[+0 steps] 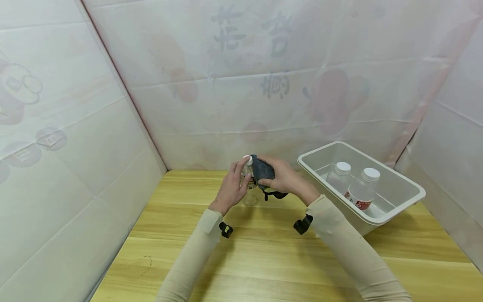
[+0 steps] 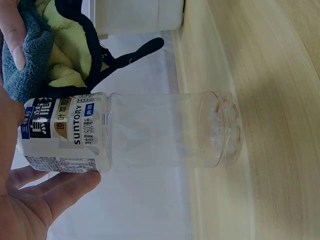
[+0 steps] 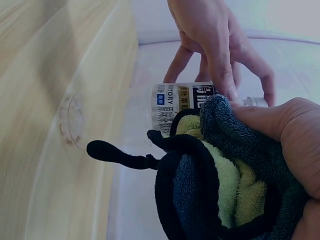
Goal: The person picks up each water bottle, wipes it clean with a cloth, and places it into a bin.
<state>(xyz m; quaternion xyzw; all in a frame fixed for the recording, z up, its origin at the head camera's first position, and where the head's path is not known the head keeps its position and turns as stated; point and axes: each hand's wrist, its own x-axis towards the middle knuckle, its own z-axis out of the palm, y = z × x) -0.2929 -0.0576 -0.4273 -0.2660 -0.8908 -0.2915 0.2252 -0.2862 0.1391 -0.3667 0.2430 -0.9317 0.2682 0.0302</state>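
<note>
A clear plastic bottle (image 2: 160, 130) with a white cap and a Suntory label stands upright on the wooden table. My left hand (image 1: 233, 187) grips its upper part, fingers around the label and one near the cap. In my right hand (image 1: 283, 178) is a bunched cloth (image 3: 250, 165), dark blue-grey on one side and yellow-green on the other, with black edging and a hanging loop. That cloth is pressed against the bottle's side near its shoulder. In the left wrist view the lower half of the bottle is bare and see-through.
To the right stands a light grey plastic bin (image 1: 400, 184). Inside it are two capped clear bottles, one (image 1: 337, 178) plain-looking and one (image 1: 362, 191) with a red and white label. White printed sheeting (image 1: 211, 105) walls the wooden table (image 1: 181, 218) in.
</note>
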